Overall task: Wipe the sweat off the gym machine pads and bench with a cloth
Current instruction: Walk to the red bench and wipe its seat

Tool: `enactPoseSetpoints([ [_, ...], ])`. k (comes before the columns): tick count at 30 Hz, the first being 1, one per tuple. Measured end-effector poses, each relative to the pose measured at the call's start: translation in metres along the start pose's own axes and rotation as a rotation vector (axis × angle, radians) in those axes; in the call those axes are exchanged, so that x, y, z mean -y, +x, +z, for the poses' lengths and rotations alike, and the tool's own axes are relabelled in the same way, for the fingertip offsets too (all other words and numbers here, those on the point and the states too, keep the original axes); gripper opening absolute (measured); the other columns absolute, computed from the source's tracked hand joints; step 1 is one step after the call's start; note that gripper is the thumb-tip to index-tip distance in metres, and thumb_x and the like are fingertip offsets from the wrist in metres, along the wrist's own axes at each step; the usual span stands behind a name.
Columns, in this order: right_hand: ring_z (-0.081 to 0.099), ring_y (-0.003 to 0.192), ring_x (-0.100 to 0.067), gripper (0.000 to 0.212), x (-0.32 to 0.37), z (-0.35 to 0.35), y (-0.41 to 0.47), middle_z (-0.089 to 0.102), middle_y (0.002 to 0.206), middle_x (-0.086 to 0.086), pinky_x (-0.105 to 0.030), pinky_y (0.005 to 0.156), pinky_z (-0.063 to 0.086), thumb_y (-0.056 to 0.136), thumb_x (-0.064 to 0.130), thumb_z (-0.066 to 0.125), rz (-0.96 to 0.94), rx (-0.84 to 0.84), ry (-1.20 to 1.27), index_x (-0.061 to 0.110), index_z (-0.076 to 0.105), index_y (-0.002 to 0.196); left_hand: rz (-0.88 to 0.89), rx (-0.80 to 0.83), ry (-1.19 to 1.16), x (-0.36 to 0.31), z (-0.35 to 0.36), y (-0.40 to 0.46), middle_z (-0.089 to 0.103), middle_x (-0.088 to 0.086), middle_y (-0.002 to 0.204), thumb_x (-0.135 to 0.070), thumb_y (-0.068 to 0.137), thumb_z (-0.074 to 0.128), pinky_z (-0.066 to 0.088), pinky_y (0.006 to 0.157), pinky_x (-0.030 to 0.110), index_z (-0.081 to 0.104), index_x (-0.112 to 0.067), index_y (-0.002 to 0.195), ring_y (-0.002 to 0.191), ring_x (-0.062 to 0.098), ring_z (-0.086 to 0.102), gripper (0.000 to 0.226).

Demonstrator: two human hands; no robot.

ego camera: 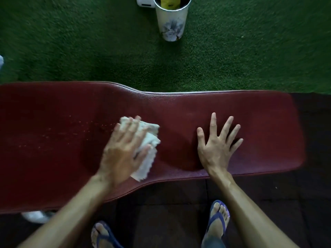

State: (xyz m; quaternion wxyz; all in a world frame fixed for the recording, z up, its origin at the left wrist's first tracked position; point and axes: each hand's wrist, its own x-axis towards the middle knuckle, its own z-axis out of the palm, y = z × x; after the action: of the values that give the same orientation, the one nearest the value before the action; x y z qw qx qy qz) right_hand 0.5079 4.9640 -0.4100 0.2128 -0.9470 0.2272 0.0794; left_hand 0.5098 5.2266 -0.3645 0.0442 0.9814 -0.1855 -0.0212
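A dark red padded bench (179, 108) runs across the view from left to right. My left hand (121, 151) presses flat on a folded white cloth (150, 140) at the middle of the pad; the hand is blurred. Small droplets (80, 129) lie on the pad left of the cloth. My right hand (217, 145) rests flat on the pad to the right, fingers spread, holding nothing.
Green artificial turf (71, 42) lies beyond the bench. A tall white bin (172, 20) with a flower print stands on it at top centre, beside a white object (145, 1). Dark floor tiles (170, 203) and my feet in blue flip-flops (217, 219) are below.
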Motion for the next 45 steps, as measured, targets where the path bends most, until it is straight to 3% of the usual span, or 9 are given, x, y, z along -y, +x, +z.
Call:
enactPoseSetpoints([
  [6, -0.014, 0.151, -0.051, 0.061, 0.048, 0.019, -0.011, -0.009, 0.168, -0.019, -0.073, 0.115, -0.004, 0.105, 0.044, 0.035, -0.021, -0.002, -0.046, 0.033, 0.012, 0.161, -0.263, -0.091, 0.02, 0.026, -0.004, 0.069, 0.036, 0.006, 0.159, -0.044, 0.096, 0.036, 0.022, 0.123, 0.048, 0.046, -0.021, 0.146, 0.148, 0.027, 0.03, 0.055],
  [12, -0.017, 0.152, -0.048, 0.061, 0.056, 0.02, -0.012, -0.01, 0.169, -0.015, -0.071, 0.117, -0.005, 0.105, 0.047, 0.034, 0.009, -0.002, -0.037, 0.036, 0.011, 0.16, 0.012, -0.13, -0.049, -0.026, 0.009, 0.053, 0.052, 0.001, 0.147, -0.046, 0.097, 0.046, 0.029, 0.119, 0.051, 0.06, -0.027, 0.134, 0.142, 0.026, 0.041, 0.044],
  [17, -0.012, 0.151, -0.052, 0.062, 0.073, 0.021, -0.012, -0.004, 0.169, -0.018, -0.075, 0.114, -0.001, 0.104, 0.048, 0.034, 0.036, -0.001, -0.028, 0.031, 0.016, 0.161, 0.127, -0.129, -0.084, 0.017, -0.014, -0.024, 0.053, 0.003, 0.147, -0.045, 0.1, 0.045, 0.035, 0.116, 0.052, 0.059, -0.023, 0.136, 0.14, 0.027, 0.044, 0.045],
  [22, -0.005, 0.154, -0.046, 0.058, 0.106, 0.042, -0.029, 0.002, 0.171, -0.006, -0.079, 0.111, 0.0, 0.1, 0.053, 0.018, -0.226, 0.018, -0.1, 0.045, 0.017, 0.158, -0.359, 0.035, -0.055, 0.17, 0.052, 0.023, 0.03, -0.016, 0.158, -0.065, 0.097, 0.025, 0.032, 0.119, 0.043, 0.033, -0.039, 0.149, 0.145, 0.013, 0.03, 0.059],
  [24, -0.011, 0.154, -0.044, 0.057, 0.105, 0.044, -0.027, -0.004, 0.171, -0.005, -0.077, 0.112, -0.005, 0.102, 0.055, 0.02, -0.212, 0.027, -0.085, 0.046, 0.013, 0.158, -0.501, -0.038, -0.103, 0.164, 0.055, 0.062, 0.037, -0.015, 0.155, -0.072, 0.094, 0.022, 0.033, 0.118, 0.042, 0.036, -0.04, 0.147, 0.143, 0.013, 0.035, 0.063],
  [29, -0.013, 0.154, -0.042, 0.057, 0.107, 0.041, -0.028, -0.005, 0.171, -0.005, -0.075, 0.113, -0.005, 0.104, 0.055, 0.03, -0.188, 0.018, -0.064, 0.045, 0.013, 0.158, -0.099, -0.24, -0.142, 0.029, -0.008, 0.059, 0.052, 0.004, 0.146, -0.038, 0.099, 0.044, 0.028, 0.12, 0.05, 0.053, -0.021, 0.14, 0.145, 0.028, 0.037, 0.046],
  [35, -0.007, 0.155, -0.044, 0.059, 0.147, 0.053, -0.047, 0.001, 0.17, -0.01, -0.075, 0.114, -0.002, 0.102, 0.054, 0.035, -0.237, 0.016, -0.024, 0.04, 0.022, 0.158, 0.182, -0.094, -0.126, 0.079, -0.015, -0.056, 0.054, 0.002, 0.145, -0.035, 0.101, 0.049, 0.031, 0.119, 0.051, 0.057, -0.016, 0.138, 0.142, 0.026, 0.042, 0.042],
  [40, -0.01, 0.154, -0.046, 0.065, 0.168, 0.064, -0.053, -0.001, 0.17, -0.012, -0.074, 0.114, -0.004, 0.102, 0.056, 0.04, -0.181, -0.004, 0.012, 0.035, 0.019, 0.16, -0.103, -0.162, -0.073, 0.203, -0.029, -0.028, 0.048, 0.013, 0.149, -0.041, 0.104, 0.033, 0.02, 0.123, 0.048, 0.048, -0.004, 0.143, 0.146, 0.035, 0.033, 0.056],
  [45, -0.007, 0.153, -0.048, 0.057, 0.203, 0.085, -0.077, 0.004, 0.17, -0.01, -0.075, 0.114, -0.003, 0.103, 0.049, 0.042, -0.264, -0.031, 0.008, 0.04, 0.024, 0.157, -0.338, -0.266, -0.096, 0.188, -0.024, 0.032, 0.052, 0.005, 0.147, -0.041, 0.1, 0.041, 0.021, 0.121, 0.053, 0.051, -0.011, 0.142, 0.148, 0.027, 0.032, 0.052],
])
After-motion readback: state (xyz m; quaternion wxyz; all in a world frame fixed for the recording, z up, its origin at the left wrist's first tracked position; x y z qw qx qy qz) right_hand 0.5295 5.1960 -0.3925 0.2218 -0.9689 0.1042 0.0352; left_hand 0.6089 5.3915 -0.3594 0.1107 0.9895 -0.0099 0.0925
